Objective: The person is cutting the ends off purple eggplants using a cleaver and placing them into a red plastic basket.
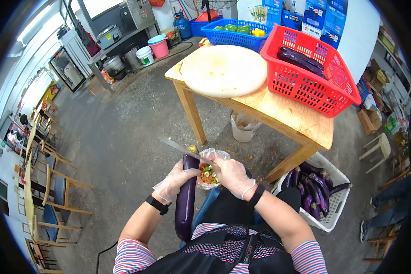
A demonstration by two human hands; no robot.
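My left hand [174, 181], in a clear glove, is wrapped round a long purple eggplant [185, 203], whose stem end points up and away from me. My right hand [233, 177], also gloved, grips a knife [178, 146]. The blade crosses the eggplant near its stem end. Below and behind the knife, a bin lined with a clear bag [209, 182] holds orange and green scraps.
A wooden table [301, 121] ahead bears a round white board [221, 71], a red basket [301, 89] with eggplants and a blue basket [237, 39] with peppers. At right, a white crate [338, 212] holds several eggplants. A lined bucket [243, 130] stands under the table.
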